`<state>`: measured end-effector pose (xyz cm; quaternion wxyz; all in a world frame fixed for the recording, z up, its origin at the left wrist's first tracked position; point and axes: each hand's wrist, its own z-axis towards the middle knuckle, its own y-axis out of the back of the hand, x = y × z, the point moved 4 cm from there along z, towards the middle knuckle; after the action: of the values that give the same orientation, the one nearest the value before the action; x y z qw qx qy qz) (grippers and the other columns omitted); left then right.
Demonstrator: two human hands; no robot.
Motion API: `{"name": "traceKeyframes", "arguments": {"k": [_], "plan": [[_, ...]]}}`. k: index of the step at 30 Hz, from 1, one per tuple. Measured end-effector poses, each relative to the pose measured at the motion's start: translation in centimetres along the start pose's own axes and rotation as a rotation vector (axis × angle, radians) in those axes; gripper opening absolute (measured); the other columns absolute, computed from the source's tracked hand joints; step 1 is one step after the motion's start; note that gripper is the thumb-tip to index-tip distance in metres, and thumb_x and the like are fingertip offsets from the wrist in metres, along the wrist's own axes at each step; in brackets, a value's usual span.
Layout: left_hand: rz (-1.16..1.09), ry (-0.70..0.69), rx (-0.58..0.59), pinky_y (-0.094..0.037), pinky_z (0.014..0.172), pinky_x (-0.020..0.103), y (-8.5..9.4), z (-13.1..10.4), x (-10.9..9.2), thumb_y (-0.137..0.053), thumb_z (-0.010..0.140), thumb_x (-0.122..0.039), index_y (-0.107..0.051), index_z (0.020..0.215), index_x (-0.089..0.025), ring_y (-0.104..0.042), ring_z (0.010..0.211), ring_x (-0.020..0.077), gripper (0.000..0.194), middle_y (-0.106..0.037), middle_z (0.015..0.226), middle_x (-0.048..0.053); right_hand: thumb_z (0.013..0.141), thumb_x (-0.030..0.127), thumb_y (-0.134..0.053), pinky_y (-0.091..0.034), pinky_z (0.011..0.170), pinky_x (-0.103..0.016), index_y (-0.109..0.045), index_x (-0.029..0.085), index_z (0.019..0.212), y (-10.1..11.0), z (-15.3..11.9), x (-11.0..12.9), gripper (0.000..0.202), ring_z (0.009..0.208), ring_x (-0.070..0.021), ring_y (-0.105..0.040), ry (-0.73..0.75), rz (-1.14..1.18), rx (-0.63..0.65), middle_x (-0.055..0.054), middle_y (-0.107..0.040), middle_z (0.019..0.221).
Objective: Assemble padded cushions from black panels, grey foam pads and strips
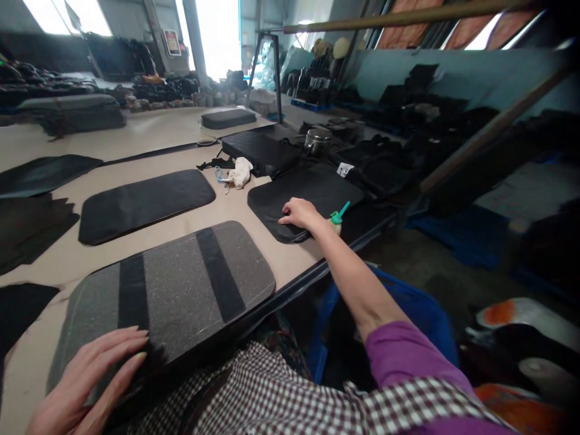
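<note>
A grey rounded panel (174, 290) with two black strips across it lies on the table before me. My left hand (99, 368) rests at its near left part, fingers stretched out and nothing held. To the right, my right hand (296, 211) touches a black rounded pad (303, 190); its fingers are bent, with a gap between thumb and forefinger and nothing visible in it. Beside my right wrist stands a small bottle with a green nozzle (338, 216), partly hidden by the forearm. A second black pad (147, 204) lies beyond the grey panel.
A crumpled white cloth (240, 173) lies mid-table, near a thick black block (260, 151) and a metal canister (318, 141). More dark sheets (34, 232) lie at left. A blue crate (414, 308) stands below the table's right edge. A pole (399, 18) crosses overhead.
</note>
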<state>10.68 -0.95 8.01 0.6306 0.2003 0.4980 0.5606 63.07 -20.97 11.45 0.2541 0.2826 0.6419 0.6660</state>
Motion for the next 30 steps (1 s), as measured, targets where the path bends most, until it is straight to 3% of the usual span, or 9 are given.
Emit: {"name": "traceKeyframes", "arguments": {"k": [4, 9, 12, 17, 21, 25, 30], "plan": [[-0.078, 0.0, 0.075, -0.058, 0.109, 0.042, -0.6, 3.2, -3.1, -0.062, 0.099, -0.041, -0.068, 0.128, -0.035, -0.068, 0.124, 0.0263, 0.031, -0.07, 0.135, 0.002, 0.095, 0.029, -0.071, -0.051, 0.088, -0.03, -0.083, 0.022, 0.104, -0.5, -0.7, 0.6, 0.016, 0.11, -0.0272, -0.068, 0.025, 0.03, -0.05, -0.009, -0.074, 0.116], [-0.141, -0.03, 0.127, -0.055, 0.11, 0.035, -2.3, 6.7, -6.7, -0.064, 0.1, -0.036, -0.069, 0.125, -0.034, -0.067, 0.123, 0.0211, 0.026, -0.071, 0.131, 0.002, 0.095, 0.02, -0.061, -0.051, 0.093, -0.035, -0.085, 0.019, 0.099, -0.9, -1.1, 0.5, 0.024, 0.11, -0.0306, -0.069, 0.008, 0.118, -0.135, -0.014, -0.075, 0.115], [-0.18, -0.03, 0.169, -0.055, 0.108, 0.035, -3.6, 8.6, -7.6, -0.064, 0.101, -0.035, -0.07, 0.122, -0.033, -0.066, 0.123, 0.0203, 0.023, -0.071, 0.128, 0.002, 0.087, 0.02, -0.068, -0.052, 0.088, -0.033, -0.086, 0.019, 0.097, -0.8, -0.3, -0.5, 0.02, 0.103, -0.0304, -0.072, -0.061, 0.218, -0.164, -0.012, -0.078, 0.104], [-0.266, -0.016, 0.227, -0.054, 0.104, 0.037, -5.2, 12.4, -8.7, -0.061, 0.102, -0.037, -0.075, 0.114, -0.03, -0.067, 0.117, 0.0209, 0.019, -0.074, 0.122, 0.004, 0.08, 0.019, -0.072, -0.05, 0.069, -0.024, -0.086, 0.02, 0.091, -0.9, 0.7, -2.5, 0.018, 0.082, -0.0227, -0.074, -0.145, 0.432, -0.178, -0.005, -0.078, 0.079], [-0.391, 0.091, 0.273, -0.053, 0.104, 0.039, -7.1, 15.7, -8.8, -0.063, 0.1, -0.046, -0.076, 0.113, -0.029, -0.068, 0.114, 0.0222, 0.025, -0.075, 0.12, 0.005, 0.079, 0.018, -0.073, -0.048, 0.066, -0.024, -0.085, 0.019, 0.087, -0.5, 0.6, -2.9, 0.015, 0.079, -0.0224, -0.074, -0.152, 0.545, -0.24, -0.003, -0.076, 0.073], [-0.653, 0.295, 0.239, -0.05, 0.109, 0.041, -9.7, 19.8, -8.3, -0.069, 0.094, -0.055, -0.072, 0.122, -0.025, -0.069, 0.117, 0.025, 0.041, -0.074, 0.126, 0.008, 0.082, 0.017, -0.07, -0.05, 0.071, -0.025, -0.084, 0.02, 0.087, 0.6, -0.4, -0.8, 0.014, 0.083, -0.0211, -0.074, -0.07, 0.62, -0.342, -0.003, -0.078, 0.083], [-1.037, 0.514, 0.101, -0.052, 0.107, 0.039, -12.7, 25.5, -8.0, -0.073, 0.088, -0.065, -0.064, 0.136, -0.022, -0.063, 0.133, 0.0278, 0.065, -0.064, 0.146, 0.016, 0.086, 0.015, -0.069, -0.051, 0.079, -0.025, -0.08, 0.021, 0.086, 1.1, -3.0, 4.9, 0.013, 0.088, -0.0187, -0.071, 0.086, 0.659, -0.421, -0.002, -0.076, 0.095]]}}
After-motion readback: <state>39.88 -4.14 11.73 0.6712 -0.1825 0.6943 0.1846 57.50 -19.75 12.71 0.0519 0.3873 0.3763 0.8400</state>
